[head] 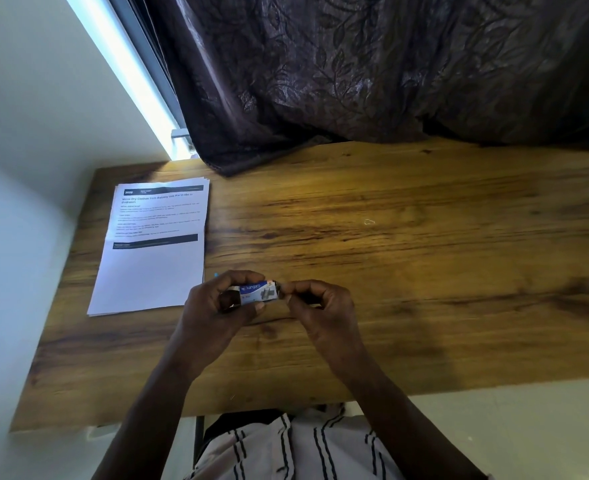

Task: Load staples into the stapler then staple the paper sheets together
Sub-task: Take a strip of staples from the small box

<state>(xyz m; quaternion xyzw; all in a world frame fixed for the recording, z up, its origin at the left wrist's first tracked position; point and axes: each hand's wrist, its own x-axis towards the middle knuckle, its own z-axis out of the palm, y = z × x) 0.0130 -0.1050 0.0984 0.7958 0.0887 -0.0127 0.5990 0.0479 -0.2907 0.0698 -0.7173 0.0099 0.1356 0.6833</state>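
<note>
Both hands meet above the near half of the wooden table (424, 271), holding 1 small staple box (258, 292) between them. The box is blue and white with printed lettering on its top face, and it lies lengthwise from hand to hand.

The left hand (217, 306) curls around the box's left end: its fingers arch over the top and its thumb sits along the near edge. A dark piece shows under those fingers at the box's left end, but whether it is part of the box or something else cannot be told. The right hand (317, 303) pinches the box's right end with its thumb and fingertips, and its other fingers are bent in toward the palm. The wrists are raised off the table, and the box seems to be held just above the surface, though a gap under it cannot be made out.

A stack of paper sheets (154, 251) lies flat just beyond and to the outer side of the left hand, its near right corner close to the knuckles. The top sheet carries printed text and 2 dark bands. A tiny pale bent bit of wire (369, 222) lies on the table beyond the right hand, well apart from it.

A dark patterned curtain (355, 64) hangs past the table's far edge, with a bright strip of window (123, 71) beside it. A striped shirt (286, 452) shows below the forearms.
</note>
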